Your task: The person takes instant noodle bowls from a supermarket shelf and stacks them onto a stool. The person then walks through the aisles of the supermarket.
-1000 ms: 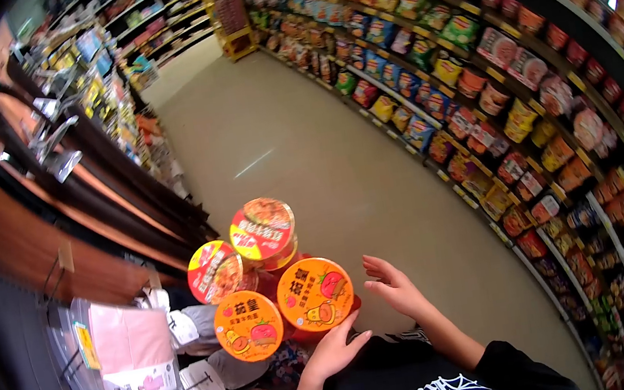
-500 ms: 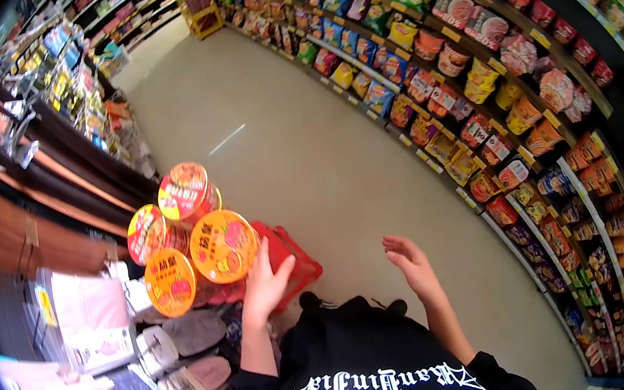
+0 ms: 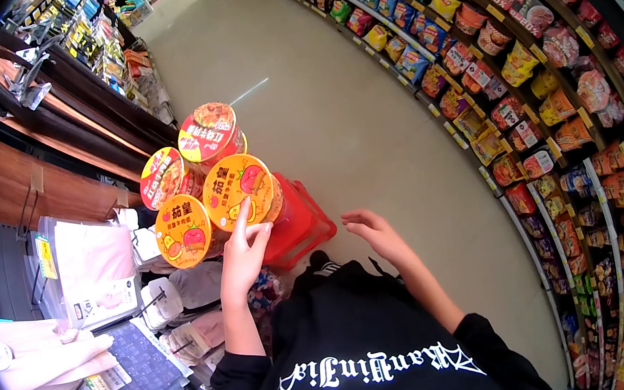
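Several noodle tubs with round lids stand grouped left of centre. Nearest me are an orange-lidded tub [image 3: 239, 185] and a second orange-lidded tub [image 3: 183, 231]; behind them are a red-and-yellow tub [image 3: 207, 132] and another red-and-yellow tub [image 3: 163, 178]. My left hand [image 3: 245, 256] is at the near edge of the first orange lid, its index finger stretched over the lid and the thumb apart; it grips nothing. My right hand [image 3: 373, 233] hangs in the air over the floor, fingers spread and holding nothing. Beside the tubs is a red plastic stool-like object [image 3: 300, 224], partly hidden by them.
Shelves of snack bags and noodles [image 3: 503, 80] run along the right. On the left hang dark and brown goods [image 3: 66, 94], with packaged pink textiles [image 3: 97, 253] below. The aisle floor [image 3: 301, 117] runs between. My shoe [image 3: 323, 260] shows beneath me.
The tubs now appear farther up and left in view, and more of the red object shows. My left hand has shifted from beside the front tub onto its lid edge, with its index finger extended.
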`<act>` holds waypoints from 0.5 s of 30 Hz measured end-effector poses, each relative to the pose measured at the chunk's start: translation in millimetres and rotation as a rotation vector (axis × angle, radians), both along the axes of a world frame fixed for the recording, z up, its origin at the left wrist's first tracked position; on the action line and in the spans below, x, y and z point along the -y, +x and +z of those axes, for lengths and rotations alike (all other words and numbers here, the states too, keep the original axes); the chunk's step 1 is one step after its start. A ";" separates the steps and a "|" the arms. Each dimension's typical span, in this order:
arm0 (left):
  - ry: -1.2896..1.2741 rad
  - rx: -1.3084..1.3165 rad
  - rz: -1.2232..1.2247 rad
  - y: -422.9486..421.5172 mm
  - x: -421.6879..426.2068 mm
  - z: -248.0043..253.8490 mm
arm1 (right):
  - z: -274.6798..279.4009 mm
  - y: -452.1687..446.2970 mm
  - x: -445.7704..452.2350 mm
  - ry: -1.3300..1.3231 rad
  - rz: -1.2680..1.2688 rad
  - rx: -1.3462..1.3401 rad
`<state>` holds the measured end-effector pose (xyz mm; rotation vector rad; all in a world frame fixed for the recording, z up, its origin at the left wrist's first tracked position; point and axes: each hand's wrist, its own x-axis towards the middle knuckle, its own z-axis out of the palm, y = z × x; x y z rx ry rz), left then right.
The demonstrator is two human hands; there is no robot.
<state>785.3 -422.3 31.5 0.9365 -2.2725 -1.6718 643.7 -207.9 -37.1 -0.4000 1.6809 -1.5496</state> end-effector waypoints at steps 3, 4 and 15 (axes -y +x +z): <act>-0.178 0.072 -0.049 11.2 7.4 4.8 | -34.8 2.9 37.7 0.002 0.084 0.055; -0.176 0.078 -0.046 14.4 10.5 4.3 | -44.9 5.0 51.2 0.013 0.092 0.018; -0.312 0.054 -0.047 26.0 20.4 5.7 | -71.3 6.3 146.9 0.009 0.083 -0.003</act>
